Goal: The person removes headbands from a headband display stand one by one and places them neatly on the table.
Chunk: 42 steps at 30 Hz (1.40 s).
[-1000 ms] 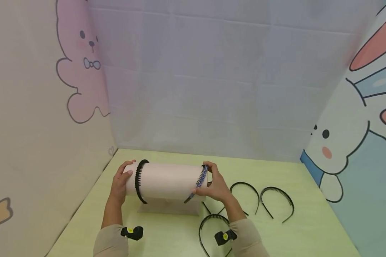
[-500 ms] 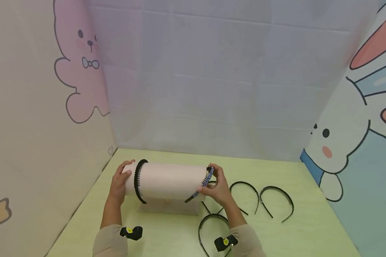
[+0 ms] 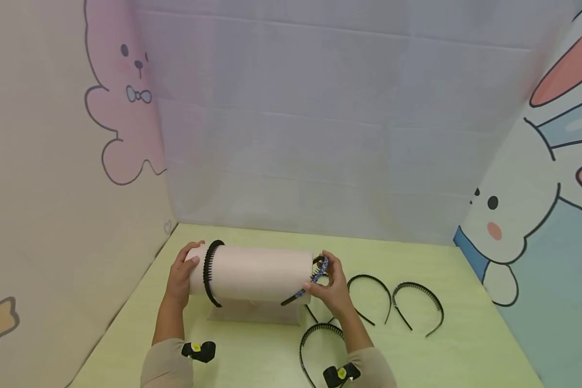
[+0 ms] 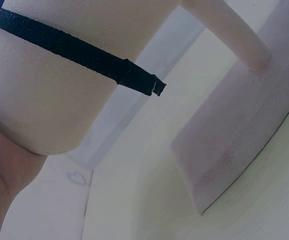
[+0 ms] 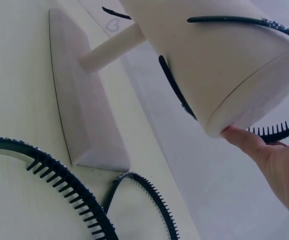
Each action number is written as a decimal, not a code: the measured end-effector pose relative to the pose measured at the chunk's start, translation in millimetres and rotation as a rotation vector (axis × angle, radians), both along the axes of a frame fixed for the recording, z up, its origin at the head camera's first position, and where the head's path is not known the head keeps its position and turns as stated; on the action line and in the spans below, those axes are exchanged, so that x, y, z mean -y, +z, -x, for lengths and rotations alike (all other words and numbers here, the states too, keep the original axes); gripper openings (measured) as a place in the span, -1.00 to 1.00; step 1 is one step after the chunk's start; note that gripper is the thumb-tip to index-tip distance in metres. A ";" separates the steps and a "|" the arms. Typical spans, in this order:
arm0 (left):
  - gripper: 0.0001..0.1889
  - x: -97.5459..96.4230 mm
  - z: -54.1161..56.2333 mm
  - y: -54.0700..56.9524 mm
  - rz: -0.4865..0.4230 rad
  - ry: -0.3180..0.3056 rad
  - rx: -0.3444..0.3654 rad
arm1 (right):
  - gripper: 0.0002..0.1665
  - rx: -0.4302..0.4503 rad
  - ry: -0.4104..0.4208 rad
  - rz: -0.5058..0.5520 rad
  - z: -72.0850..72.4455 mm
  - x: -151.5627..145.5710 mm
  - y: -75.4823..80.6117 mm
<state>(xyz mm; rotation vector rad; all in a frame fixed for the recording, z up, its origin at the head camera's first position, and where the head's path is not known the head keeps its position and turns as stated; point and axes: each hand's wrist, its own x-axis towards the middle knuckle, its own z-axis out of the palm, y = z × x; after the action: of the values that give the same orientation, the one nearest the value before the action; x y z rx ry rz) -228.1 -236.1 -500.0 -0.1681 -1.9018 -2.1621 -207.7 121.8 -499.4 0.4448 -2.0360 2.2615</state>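
A pale, padded cylinder (image 3: 262, 274), a headband display stand, lies level above its flat base (image 3: 257, 313). My left hand (image 3: 180, 274) grips the cylinder's left end. Just right of those fingers a black toothed headband (image 3: 207, 272) arches round it; its tip (image 4: 139, 82) shows in the left wrist view. At the other end, my right hand (image 3: 333, 290) pinches a blue glittery headband (image 3: 318, 274) between thumb and fingers. This headband's top sticks out past the cylinder's end, while its black legs (image 5: 224, 19) still lie along the sides in the right wrist view.
Several black toothed headbands lie on the pale green table (image 3: 252, 355): one at the front (image 3: 322, 326), one behind the right wrist (image 3: 368, 277), another farther right (image 3: 419, 285). Another is partly hidden behind the right hand. Cartoon-printed walls (image 3: 291, 134) enclose the table.
My right hand has slid rightward, bringing the blue glittery headband's top off the cylinder's end. My left hand, the cylinder and the black headband on it stay in place.
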 end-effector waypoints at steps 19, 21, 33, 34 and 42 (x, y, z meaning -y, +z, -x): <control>-0.68 -3.0 -1.7 1.3 -0.008 -0.002 0.041 | -0.03 0.049 -0.089 0.014 -18.7 -5.7 -21.1; -0.68 -3.1 -1.6 0.8 -0.011 -0.001 0.039 | -0.04 0.048 -0.103 0.010 -20.2 -6.7 -22.3; -0.68 -0.4 2.0 -3.6 -0.016 0.002 -0.008 | -0.08 0.008 -0.140 0.012 -31.1 -15.2 -30.0; -0.68 -0.3 2.1 -3.3 -0.015 0.002 -0.012 | -0.08 0.003 -0.143 0.006 -32.5 -16.0 -30.8; -0.69 -0.2 2.2 -2.0 -0.013 0.014 -0.002 | -0.10 0.018 -0.188 -0.063 -47.3 -23.9 -39.1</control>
<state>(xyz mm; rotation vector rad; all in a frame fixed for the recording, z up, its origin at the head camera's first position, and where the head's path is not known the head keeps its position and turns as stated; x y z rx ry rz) -230.3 -235.8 -502.0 -0.1532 -1.8818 -2.1638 -160.4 145.7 -538.5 0.2263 -2.0665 2.1057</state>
